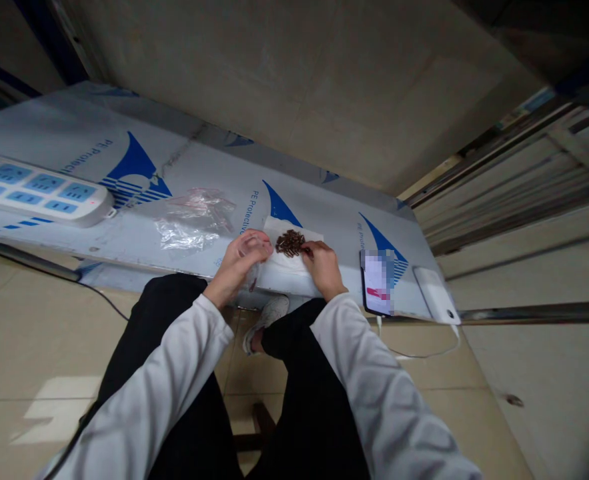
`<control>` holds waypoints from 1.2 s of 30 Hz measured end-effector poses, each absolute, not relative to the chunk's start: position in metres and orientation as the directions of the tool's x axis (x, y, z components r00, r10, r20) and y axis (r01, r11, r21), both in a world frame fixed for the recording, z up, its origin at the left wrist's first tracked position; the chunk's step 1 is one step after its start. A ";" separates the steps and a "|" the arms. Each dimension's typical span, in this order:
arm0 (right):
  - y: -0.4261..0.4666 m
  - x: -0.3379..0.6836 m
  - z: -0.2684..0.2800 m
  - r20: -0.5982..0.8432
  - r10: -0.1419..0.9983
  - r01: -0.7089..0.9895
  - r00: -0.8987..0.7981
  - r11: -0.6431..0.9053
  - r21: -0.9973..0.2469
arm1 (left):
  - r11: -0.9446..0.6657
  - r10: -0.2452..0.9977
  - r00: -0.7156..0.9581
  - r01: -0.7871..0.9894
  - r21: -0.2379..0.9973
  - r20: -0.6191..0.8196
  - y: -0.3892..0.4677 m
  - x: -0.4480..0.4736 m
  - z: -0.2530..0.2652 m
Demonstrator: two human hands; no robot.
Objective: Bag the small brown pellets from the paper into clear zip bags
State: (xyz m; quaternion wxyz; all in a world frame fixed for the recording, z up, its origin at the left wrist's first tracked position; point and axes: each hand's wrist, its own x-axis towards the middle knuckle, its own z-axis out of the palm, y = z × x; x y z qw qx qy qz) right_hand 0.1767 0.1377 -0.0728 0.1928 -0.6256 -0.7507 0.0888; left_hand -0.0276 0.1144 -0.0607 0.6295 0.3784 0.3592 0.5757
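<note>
Near the worktop's (319,207) front edge, many brown pieces (289,244) still lie loose on white paper (287,268); left hand (239,260) holds a clear bag (255,275), right hand's (324,263) narrowed fingers touch the pieces, grip unclear.

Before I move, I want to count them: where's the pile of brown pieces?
Near the head view's centre, the pile lies on the white sheet, between the left hand and, at its right edge, the right hand.

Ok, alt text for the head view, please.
A person's right hand touches small brown pieces piled on white paper; the left hand holds clear plastic. Plastic bags, a power strip and a phone lie on the table.
</note>
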 end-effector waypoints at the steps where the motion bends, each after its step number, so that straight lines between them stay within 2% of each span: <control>1: 0.137 0.176 -0.072 0.182 0.974 0.911 -0.135 0.194 -0.365 | 0.058 0.997 0.076 -0.473 0.879 -0.025 0.115 -0.028 -0.060; 9: 0.136 0.180 -0.073 0.226 0.970 0.906 -0.095 0.178 -0.383 | 0.078 0.996 0.069 -0.510 0.857 -0.049 0.116 -0.029 -0.061; 17: 0.139 0.187 -0.074 0.265 0.964 0.846 -0.024 0.160 -0.509 | 0.054 0.998 0.063 -0.486 0.872 -0.027 0.117 -0.027 -0.062; 20: 0.136 0.184 -0.064 0.272 0.962 0.798 0.035 0.137 -0.587 | -0.050 0.998 0.025 -0.341 0.939 0.063 0.112 -0.026 -0.059; 22: 0.128 0.175 -0.050 0.293 0.954 0.720 0.067 0.158 -0.676 | -0.172 0.985 -0.018 -0.139 0.975 0.171 0.106 -0.027 -0.056; 24: 0.113 0.160 -0.029 0.327 0.942 0.618 0.072 0.215 -0.756 | -0.282 0.957 -0.045 0.080 0.956 0.286 0.099 -0.027 -0.051; 27: 0.088 0.134 0.002 0.337 0.942 0.501 0.006 0.289 -0.816 | -0.368 0.916 -0.056 0.273 0.889 0.397 0.092 -0.027 -0.048; 30: 0.075 0.115 0.019 0.246 0.959 0.429 -0.138 0.282 -0.858 | -0.405 0.898 -0.039 0.315 0.858 0.438 0.090 -0.026 -0.050; 33: 0.079 0.106 0.025 0.144 0.950 0.477 -0.277 0.266 -0.838 | -0.428 0.892 -0.002 0.314 0.848 0.451 0.088 -0.025 -0.053; 36: 0.090 0.101 0.032 0.057 0.916 0.602 -0.396 0.306 -0.738 | -0.420 0.898 0.014 0.318 0.850 0.439 0.085 -0.024 -0.054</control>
